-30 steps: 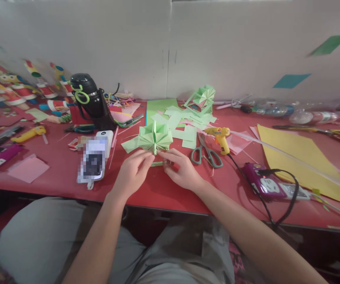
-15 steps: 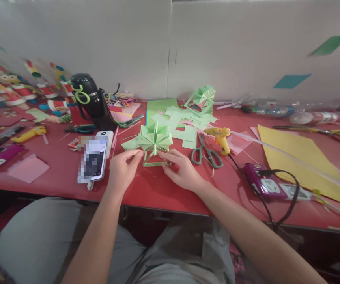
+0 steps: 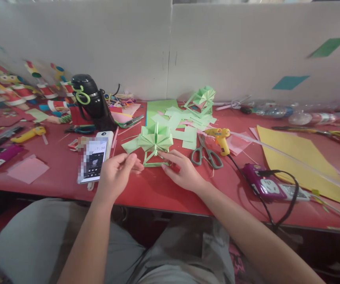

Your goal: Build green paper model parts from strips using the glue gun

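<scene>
A folded light-green paper model [image 3: 154,140] with a pleated fan top and a strip frame below stands on the red table [image 3: 146,189]. My right hand [image 3: 183,171] rests beside its base, fingertips pinching the lower right corner of the frame. My left hand [image 3: 117,173] hovers just left of the model, palm turned up, fingers curled loosely, with nothing visible in it. A phone [image 3: 92,159] with a lit screen lies left of that hand.
Green scissors [image 3: 206,153] and a yellow glue gun [image 3: 221,138] lie right of the model, with green paper offcuts [image 3: 184,118] and a second green model [image 3: 202,98] behind. A purple power strip [image 3: 264,185], yellow sheet [image 3: 300,157], black bottle [image 3: 90,100] and craft clutter surround.
My left hand has let go of the model's base and drawn back to the left, turning palm up. The right hand stays at the frame. The phone screen now shows.
</scene>
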`<state>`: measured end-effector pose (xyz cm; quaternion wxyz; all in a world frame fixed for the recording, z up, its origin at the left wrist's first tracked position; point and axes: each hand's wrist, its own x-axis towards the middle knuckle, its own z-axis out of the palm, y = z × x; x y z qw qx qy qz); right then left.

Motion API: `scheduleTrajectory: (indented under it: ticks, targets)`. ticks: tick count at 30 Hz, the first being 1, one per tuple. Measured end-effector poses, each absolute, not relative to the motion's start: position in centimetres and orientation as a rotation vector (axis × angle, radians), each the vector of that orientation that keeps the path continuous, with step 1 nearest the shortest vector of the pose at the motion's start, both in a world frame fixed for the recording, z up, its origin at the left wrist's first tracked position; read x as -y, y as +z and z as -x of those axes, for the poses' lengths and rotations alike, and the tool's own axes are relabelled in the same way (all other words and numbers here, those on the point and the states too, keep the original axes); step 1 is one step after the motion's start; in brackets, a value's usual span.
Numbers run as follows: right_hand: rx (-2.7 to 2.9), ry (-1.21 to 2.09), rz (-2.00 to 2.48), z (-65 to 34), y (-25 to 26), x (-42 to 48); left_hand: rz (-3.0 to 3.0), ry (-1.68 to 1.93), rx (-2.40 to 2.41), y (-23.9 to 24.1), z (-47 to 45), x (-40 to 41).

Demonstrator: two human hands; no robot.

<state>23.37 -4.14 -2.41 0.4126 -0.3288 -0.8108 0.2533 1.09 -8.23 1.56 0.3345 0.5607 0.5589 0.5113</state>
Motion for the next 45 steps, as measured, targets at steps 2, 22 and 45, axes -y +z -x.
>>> scheduleTrajectory:
  ticks: [2,22,45]
  targets:
    - [2.037,0.638,0.829,-23.4,-2.3,4.2,-1.586,1.296,-1.386,1.5,-1.3,8.4]
    - [2.051,0.641,0.809,-23.4,-2.2,4.1,-1.341,1.264,-1.155,0.9,-3.3,8.5]
    - [1.906,0.624,0.738,-23.6,-1.7,3.9,-1.275,0.959,-0.246,-1.0,-4.1,7.9]
